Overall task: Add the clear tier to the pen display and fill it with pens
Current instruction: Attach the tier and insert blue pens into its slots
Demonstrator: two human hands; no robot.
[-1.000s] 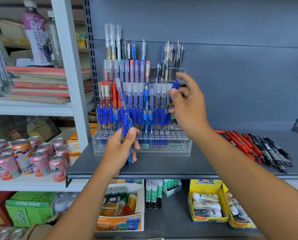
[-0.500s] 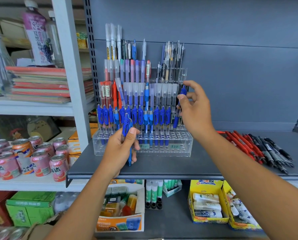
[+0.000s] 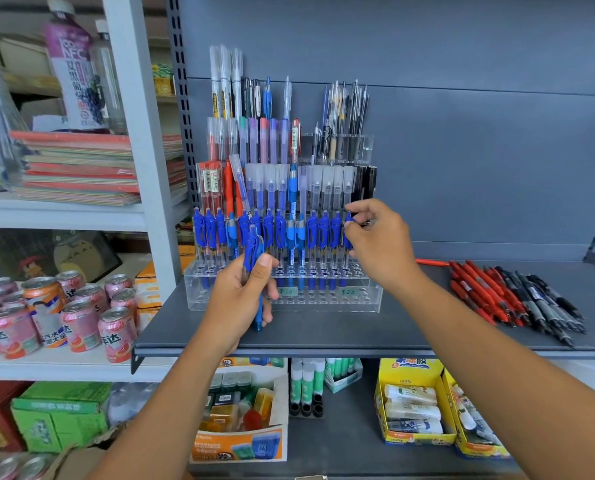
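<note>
— Where is the clear tier?
— The clear tier [image 3: 365, 299] stands on the grey shelf [image 3: 410, 327], straight ahead of both hands. It sits at the foot of the pen display [image 3: 289, 150], whose upper steps rise above the fingers.
— Any pens in it?
— A row of blue pens [image 3: 271, 233] stands upright in it, running from just above the left hand across to the right hand.
— What has the left hand got?
— The left hand [image 3: 240, 299] is curled round a bundle of blue pens [image 3: 254, 247], thumb pressed across them. Their tips point down past the palm, in front of the tier's left half.
— And the right?
— The right hand [image 3: 382, 244] pinches the top of a single blue pen [image 3: 348, 244] between thumb and fingertips, at the right end of the row. Whether its tip sits in a hole, I can't tell.
— Anything else nearby?
— Loose red and black pens [image 3: 496, 292] lie on the shelf, well to the right of the right hand. Drink cans [image 3: 81, 317] stand to the left of the left hand.
</note>
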